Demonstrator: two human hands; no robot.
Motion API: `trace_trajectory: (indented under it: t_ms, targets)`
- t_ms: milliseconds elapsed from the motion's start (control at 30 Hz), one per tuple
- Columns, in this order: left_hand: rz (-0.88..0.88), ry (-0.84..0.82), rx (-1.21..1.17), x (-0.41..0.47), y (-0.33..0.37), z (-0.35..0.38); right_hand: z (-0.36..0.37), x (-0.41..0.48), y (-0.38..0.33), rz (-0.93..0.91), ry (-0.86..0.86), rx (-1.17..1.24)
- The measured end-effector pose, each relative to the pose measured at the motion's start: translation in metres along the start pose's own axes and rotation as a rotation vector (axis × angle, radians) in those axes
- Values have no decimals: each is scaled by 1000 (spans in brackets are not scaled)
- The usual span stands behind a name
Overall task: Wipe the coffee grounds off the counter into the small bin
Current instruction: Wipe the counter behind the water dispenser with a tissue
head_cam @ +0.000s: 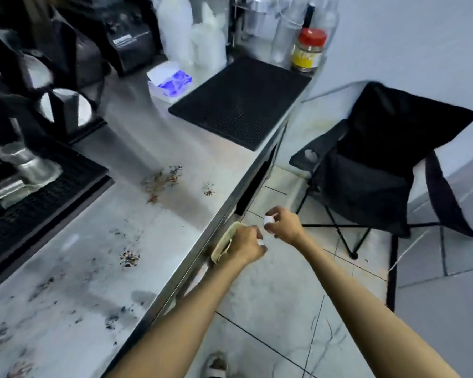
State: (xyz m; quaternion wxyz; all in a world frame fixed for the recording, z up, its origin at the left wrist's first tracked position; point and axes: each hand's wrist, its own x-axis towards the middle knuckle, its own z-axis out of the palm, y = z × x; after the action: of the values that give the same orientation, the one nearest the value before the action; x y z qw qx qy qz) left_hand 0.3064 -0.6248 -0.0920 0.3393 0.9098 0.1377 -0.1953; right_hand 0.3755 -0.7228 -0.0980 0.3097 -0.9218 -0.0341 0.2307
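Coffee grounds lie in patches on the steel counter (153, 241): one cluster (161, 180) near the middle, a small spot (209, 189) by the front edge, another pile (129, 258) closer to me, and more scattered toward the bottom left. My left hand (247, 245) is closed on a pale yellow cloth (224, 244) just off the counter's front edge. My right hand (283, 225) is beside it over the floor, pinching a small white object (269, 220). No small bin shows in the head view.
An espresso machine with a drip tray (38, 197) and a metal pitcher (30, 165) fills the left. A black rubber mat (241, 102), a tissue box (170, 81), white bottles and a red-lidded jar (309, 50) stand at the back. A black folding chair (380, 165) stands on the tiled floor.
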Motion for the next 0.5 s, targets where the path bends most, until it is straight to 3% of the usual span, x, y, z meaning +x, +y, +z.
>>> trace_trajectory:
  t_ms: [233, 500]
  targets:
    - [-127, 101, -6, 119, -82, 65, 98, 95, 59, 49, 1, -10]
    - [-67, 139, 82, 184, -117, 105, 141, 154, 90, 120, 4, 77]
